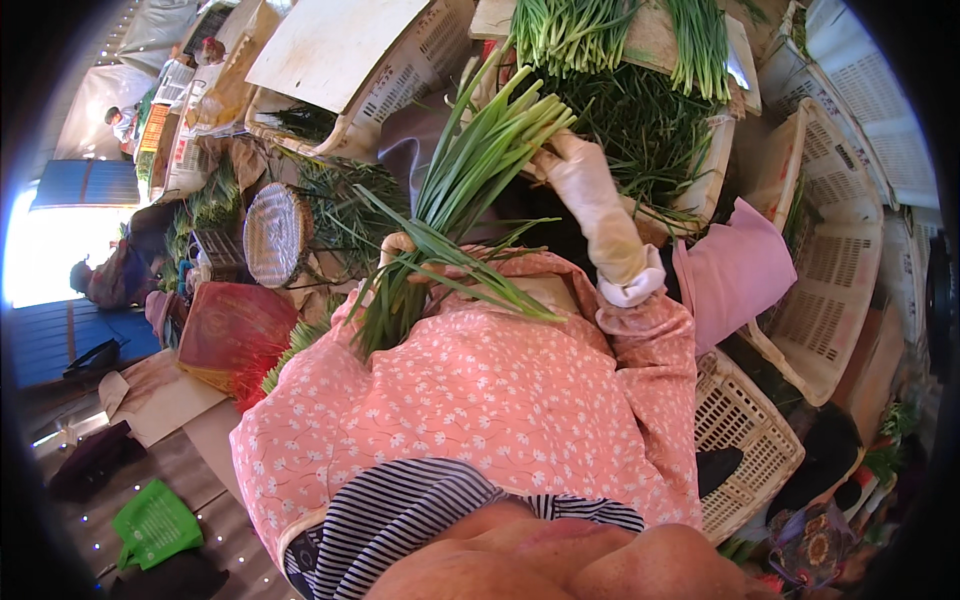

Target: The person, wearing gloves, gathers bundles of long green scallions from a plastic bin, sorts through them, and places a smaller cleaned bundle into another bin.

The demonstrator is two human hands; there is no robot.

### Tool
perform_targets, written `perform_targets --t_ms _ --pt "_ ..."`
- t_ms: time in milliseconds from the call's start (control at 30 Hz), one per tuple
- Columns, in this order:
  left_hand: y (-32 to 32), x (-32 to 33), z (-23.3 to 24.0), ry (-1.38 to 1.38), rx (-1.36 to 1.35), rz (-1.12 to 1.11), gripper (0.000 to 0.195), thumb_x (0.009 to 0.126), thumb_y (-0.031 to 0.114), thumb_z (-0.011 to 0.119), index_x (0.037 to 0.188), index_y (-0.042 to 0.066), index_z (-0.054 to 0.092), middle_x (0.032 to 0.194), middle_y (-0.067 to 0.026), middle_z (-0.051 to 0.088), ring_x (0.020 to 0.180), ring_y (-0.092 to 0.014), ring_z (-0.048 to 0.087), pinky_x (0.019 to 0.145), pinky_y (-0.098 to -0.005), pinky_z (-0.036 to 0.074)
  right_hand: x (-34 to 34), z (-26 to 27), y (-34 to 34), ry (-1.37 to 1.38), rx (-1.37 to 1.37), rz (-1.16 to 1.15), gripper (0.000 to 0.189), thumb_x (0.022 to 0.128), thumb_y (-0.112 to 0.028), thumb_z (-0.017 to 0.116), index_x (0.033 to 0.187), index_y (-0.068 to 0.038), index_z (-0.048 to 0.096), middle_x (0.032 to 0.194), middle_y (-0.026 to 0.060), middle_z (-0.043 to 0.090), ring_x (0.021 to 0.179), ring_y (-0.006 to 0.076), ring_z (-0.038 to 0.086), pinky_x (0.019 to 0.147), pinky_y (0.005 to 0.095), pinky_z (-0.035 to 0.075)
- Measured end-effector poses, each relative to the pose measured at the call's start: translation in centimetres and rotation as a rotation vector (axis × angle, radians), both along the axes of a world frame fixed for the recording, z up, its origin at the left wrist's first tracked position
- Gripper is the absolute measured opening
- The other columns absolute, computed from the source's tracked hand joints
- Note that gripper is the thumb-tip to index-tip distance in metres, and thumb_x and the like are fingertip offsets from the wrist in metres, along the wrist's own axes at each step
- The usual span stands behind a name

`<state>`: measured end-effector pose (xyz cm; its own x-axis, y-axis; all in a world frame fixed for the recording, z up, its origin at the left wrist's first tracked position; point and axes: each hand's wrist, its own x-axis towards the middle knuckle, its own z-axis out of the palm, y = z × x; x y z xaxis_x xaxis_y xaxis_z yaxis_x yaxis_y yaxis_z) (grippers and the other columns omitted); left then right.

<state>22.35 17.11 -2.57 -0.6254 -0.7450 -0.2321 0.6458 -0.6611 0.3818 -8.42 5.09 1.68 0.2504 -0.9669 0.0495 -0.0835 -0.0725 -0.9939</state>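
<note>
A bunch of long green leafy stalks, which look like garlic chives (480,157), lies slantwise in front of my chest. Its pale stem ends point up and right, and its leaf tips hang over my lap. My left hand (401,251), in a pale glove, is closed around the leafy lower part; leaves hide some of its fingers. At the stem ends, my gloved right hand (574,161) has its fingers curled against the stalks. Beyond my right hand, a plastic crate (709,169) holds a heap of loose green leaves (637,127).
Trimmed bunches (574,34) lie on a board (649,37) above the crate. White crates (817,240) stand at right. A round woven basket (274,234) and a red box-like seat (236,330) are at left. Another person (120,127) is far left.
</note>
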Motion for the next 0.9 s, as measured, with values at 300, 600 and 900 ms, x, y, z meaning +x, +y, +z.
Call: perform_targets --t_ms 300,600,900 --pt "-0.4 0.0 -1.2 0.045 0.012 -0.006 0.040 0.083 0.021 0.063 0.106 -0.011 0.060 0.073 -0.0188 0.064 0.051 -0.019 0.051 0.047 -0.0287 0.040 1.0 7.2 5.9 -0.223 0.316 0.804 0.009 0.097 -0.005 0.066 0.098 0.003 0.070 0.089 0.0043 0.074 0.074 0.0138 0.066 0.066 0.0232 0.053" --pt "0.3 3.1 -4.5 0.263 0.231 0.067 0.041 0.083 0.022 0.063 0.107 -0.011 0.059 0.072 -0.0189 0.063 0.050 -0.020 0.051 0.047 -0.0292 0.041 -10.4 4.5 -2.2 -0.423 0.055 -0.247 0.028 0.096 -0.033 0.073 0.104 -0.005 0.071 0.092 0.0062 0.073 0.056 0.0033 0.042 0.049 0.0194 0.030" --pt "-0.9 2.0 -1.9 -0.070 -0.099 -0.114 0.049 0.075 0.031 0.063 0.097 -0.012 0.058 0.062 -0.0165 0.056 0.044 -0.020 0.042 0.043 -0.0313 0.032 -3.5 1.7 -3.2 -0.371 0.438 -0.092 0.021 0.096 -0.024 0.073 0.104 -0.004 0.072 0.080 0.0008 0.068 0.050 0.0036 0.037 0.046 0.0216 0.023"
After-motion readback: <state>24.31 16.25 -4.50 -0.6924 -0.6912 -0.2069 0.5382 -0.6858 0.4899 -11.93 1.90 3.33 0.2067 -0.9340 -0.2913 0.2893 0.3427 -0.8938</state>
